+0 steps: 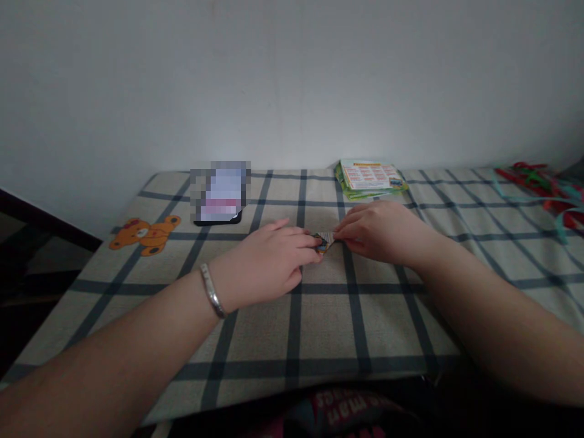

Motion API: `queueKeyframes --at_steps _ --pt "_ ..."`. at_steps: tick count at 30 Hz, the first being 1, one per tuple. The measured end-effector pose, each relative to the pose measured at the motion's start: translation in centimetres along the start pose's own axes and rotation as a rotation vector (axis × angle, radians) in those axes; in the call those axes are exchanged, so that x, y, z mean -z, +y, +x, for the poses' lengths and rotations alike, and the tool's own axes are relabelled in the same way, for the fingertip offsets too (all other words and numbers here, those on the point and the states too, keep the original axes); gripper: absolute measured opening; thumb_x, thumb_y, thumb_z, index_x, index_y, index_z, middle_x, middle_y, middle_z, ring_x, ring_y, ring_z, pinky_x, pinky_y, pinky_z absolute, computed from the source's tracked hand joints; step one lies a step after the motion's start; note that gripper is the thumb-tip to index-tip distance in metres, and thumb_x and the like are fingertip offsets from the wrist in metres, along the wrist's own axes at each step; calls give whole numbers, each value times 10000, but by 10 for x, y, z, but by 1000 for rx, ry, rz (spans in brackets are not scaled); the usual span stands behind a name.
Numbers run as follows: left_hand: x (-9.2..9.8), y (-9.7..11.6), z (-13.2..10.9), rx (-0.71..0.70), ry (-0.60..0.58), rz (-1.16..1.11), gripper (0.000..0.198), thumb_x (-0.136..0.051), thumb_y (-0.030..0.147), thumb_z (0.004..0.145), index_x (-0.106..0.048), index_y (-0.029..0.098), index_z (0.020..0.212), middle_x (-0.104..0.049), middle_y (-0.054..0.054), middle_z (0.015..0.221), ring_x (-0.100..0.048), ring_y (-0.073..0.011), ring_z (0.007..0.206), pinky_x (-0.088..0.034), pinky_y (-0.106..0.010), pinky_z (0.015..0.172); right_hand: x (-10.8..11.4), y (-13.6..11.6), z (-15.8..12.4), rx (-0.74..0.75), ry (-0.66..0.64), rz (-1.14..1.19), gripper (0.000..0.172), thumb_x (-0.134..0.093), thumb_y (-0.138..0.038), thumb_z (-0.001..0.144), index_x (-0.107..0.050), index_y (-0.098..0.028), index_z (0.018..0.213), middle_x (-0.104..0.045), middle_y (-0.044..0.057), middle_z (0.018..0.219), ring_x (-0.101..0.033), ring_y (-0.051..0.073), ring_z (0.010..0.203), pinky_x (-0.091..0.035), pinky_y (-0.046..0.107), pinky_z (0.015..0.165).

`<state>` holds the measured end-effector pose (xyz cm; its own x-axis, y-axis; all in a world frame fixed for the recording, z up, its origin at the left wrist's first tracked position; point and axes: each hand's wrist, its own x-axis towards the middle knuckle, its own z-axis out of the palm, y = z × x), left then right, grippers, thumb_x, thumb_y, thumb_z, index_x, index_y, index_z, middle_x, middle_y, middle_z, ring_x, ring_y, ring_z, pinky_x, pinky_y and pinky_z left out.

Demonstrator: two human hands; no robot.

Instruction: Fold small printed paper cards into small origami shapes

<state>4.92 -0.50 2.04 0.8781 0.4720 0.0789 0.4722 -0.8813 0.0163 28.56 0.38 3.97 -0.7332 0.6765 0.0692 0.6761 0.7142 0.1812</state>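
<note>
A small piece of folded printed paper lies between my two hands, just above or on the checked cloth. My left hand, with a silver bangle at the wrist, pinches its left end between fingertips and thumb. From the other side my right hand grips the paper's right end, fingers curled together. Only a short patterned stretch shows between the fingers; the rest is covered by them.
A phone with a blurred screen stands at the back left. Printed cards are stacked near the wall. An orange bear figure lies at left, and coloured ribbons at far right. The checked tablecloth covers the table.
</note>
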Motion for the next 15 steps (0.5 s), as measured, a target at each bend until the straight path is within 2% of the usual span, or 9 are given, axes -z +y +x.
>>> queueKeyframes --at_steps 3,8,15 --pt "0 0 0 3 1 -12 355 -488 149 852 -631 253 1160 -581 -12 1329 -497 -197 1231 -313 -419 1087 0 3 0 40 -17 22 190 -566 -214 858 -747 -243 905 -732 14 990 -622 177 893 -413 284 699" --pt "-1 3 1 14 15 -6 342 -497 150 842 -638 243 1139 -593 -20 1306 -511 -201 1214 -328 -422 1075 -3 11 -2 -80 -47 27 189 -573 -318 878 -758 -312 914 -714 -6 881 -601 134 736 -314 251 566" --pt "0 1 0 7 15 -13 385 -485 132 847 -623 268 1179 -574 3 1341 -464 -205 1272 -324 -426 1094 2 12 -5 -108 -73 70 211 -552 -300 884 -752 -310 951 -731 -20 939 -631 132 764 -328 247 574"
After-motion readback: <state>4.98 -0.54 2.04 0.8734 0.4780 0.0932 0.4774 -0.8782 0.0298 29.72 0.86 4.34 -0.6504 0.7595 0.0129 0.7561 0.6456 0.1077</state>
